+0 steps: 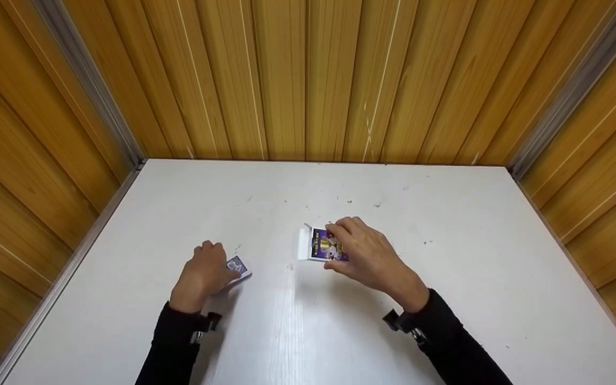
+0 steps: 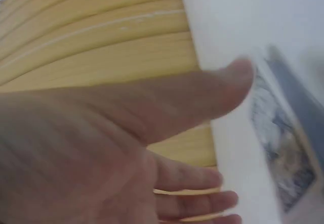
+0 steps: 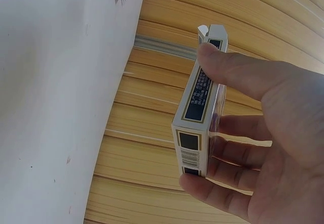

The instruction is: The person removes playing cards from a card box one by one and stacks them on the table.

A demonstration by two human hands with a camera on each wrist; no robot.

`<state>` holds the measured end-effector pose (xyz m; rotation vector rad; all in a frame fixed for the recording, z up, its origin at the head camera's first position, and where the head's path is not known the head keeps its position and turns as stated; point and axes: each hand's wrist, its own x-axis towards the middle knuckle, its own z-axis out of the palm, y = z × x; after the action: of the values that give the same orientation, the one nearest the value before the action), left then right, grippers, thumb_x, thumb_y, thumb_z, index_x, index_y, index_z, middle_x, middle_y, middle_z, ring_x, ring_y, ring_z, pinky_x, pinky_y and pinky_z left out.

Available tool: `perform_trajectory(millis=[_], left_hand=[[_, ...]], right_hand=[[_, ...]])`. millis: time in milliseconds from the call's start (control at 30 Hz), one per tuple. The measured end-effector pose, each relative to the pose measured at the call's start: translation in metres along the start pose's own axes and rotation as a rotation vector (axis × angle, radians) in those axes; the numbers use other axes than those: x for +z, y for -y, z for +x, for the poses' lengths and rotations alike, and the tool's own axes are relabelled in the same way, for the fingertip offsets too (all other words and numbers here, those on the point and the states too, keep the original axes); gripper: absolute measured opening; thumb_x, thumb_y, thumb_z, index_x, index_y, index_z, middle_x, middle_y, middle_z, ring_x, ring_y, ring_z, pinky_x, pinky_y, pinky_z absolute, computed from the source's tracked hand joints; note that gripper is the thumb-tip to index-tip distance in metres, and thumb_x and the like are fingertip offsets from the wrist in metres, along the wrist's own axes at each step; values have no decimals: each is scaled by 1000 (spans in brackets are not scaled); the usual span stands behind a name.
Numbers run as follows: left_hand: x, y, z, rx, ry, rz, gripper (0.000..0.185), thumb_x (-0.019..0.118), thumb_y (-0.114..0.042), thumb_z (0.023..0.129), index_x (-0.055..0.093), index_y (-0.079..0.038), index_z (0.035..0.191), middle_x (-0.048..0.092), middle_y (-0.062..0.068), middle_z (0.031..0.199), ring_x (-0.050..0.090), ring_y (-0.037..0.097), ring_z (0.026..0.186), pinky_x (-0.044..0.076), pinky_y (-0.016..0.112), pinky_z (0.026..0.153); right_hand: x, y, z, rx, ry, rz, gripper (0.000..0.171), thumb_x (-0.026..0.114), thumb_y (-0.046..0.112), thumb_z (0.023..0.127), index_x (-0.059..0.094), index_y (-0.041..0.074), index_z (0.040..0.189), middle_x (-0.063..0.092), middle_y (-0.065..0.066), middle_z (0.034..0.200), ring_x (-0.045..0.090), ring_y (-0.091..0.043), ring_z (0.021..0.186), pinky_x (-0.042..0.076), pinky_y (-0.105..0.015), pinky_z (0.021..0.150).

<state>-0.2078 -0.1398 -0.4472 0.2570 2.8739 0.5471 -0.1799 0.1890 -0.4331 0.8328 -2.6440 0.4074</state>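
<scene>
My left hand (image 1: 203, 271) lies on the white table (image 1: 308, 342) over a small deck of cards (image 1: 238, 266) with blue patterned backs. In the blurred left wrist view its thumb (image 2: 223, 87) touches the deck (image 2: 283, 148) at one edge and the fingers reach toward it from below. My right hand (image 1: 343, 248) grips a purple card box (image 1: 323, 246) low over the table's middle. The box's white flap (image 1: 303, 243) stands open toward the left. In the right wrist view the thumb (image 3: 238, 72) and fingers pinch the box (image 3: 195, 107) by its flat faces.
Wooden plank walls (image 1: 308, 80) close the table in at the back and on both sides. Small dark specks (image 1: 349, 201) dot the tabletop behind the hands. Both black sleeves (image 1: 447, 342) come in from the near edge.
</scene>
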Motion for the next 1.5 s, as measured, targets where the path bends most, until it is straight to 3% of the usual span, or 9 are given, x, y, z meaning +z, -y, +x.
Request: perform_trajectory(millis=[67, 133, 267, 400, 567, 933, 1233, 1500], left_hand=[[-2, -10, -3, 57, -80, -54, 59, 77, -18, 93, 54, 18, 133, 56, 31, 126, 57, 43, 116, 51, 55, 94], [-2, -23, -6, 145, -180, -126, 47, 75, -14, 95, 60, 11, 132, 62, 26, 126, 62, 37, 114, 53, 49, 93], [5, -51, -9, 341, -347, -301, 15, 73, -5, 95, 71, 0, 109, 70, 7, 98, 66, 20, 90, 56, 34, 75], [15, -73, -11, 458, -414, -477, 2, 69, -3, 97, 68, -2, 99, 66, 1, 84, 62, 13, 74, 55, 27, 65], [28, -85, -11, 496, -384, -611, 8, 67, 0, 97, 61, -5, 99, 67, 2, 85, 63, 14, 75, 55, 27, 68], [37, -78, -4, 428, -198, -817, 12, 66, -4, 99, 54, -3, 100, 63, 5, 90, 58, 15, 79, 50, 23, 67], [38, -76, -3, 397, -103, -830, 17, 70, -7, 98, 53, -4, 99, 55, 1, 87, 51, 15, 77, 43, 21, 64], [40, -76, -2, 396, -128, -804, 18, 72, -1, 95, 54, -2, 99, 58, 2, 88, 56, 15, 81, 48, 21, 68]], right_hand=[[0, 0, 0, 0, 1, -1, 70, 91, 37, 80, 62, 3, 135, 62, -10, 122, 58, -21, 103, 53, -33, 73], [-1, 0, -1, -2, -3, -1, 70, 91, 37, 79, 62, 4, 134, 62, -9, 122, 58, -21, 103, 53, -33, 73], [0, -1, -2, -29, -34, -9, 70, 93, 36, 77, 63, 4, 132, 62, -9, 120, 59, -22, 102, 54, -34, 73], [1, 1, -2, -48, -49, -11, 70, 94, 34, 76, 63, 4, 131, 62, -8, 119, 59, -22, 103, 55, -35, 75], [1, 7, -2, -59, -23, 21, 70, 93, 34, 78, 63, 4, 134, 61, -9, 122, 59, -22, 108, 55, -36, 82], [-1, 14, -2, -122, -26, 66, 71, 91, 35, 80, 62, 4, 136, 59, -9, 126, 59, -20, 110, 55, -35, 87], [2, 15, -1, -158, -43, 59, 71, 92, 35, 79, 62, 5, 136, 60, -8, 124, 59, -20, 108, 55, -34, 85], [4, 15, -1, -162, -50, 38, 70, 91, 37, 79, 63, 5, 135, 60, -7, 123, 60, -20, 107, 56, -34, 83]])
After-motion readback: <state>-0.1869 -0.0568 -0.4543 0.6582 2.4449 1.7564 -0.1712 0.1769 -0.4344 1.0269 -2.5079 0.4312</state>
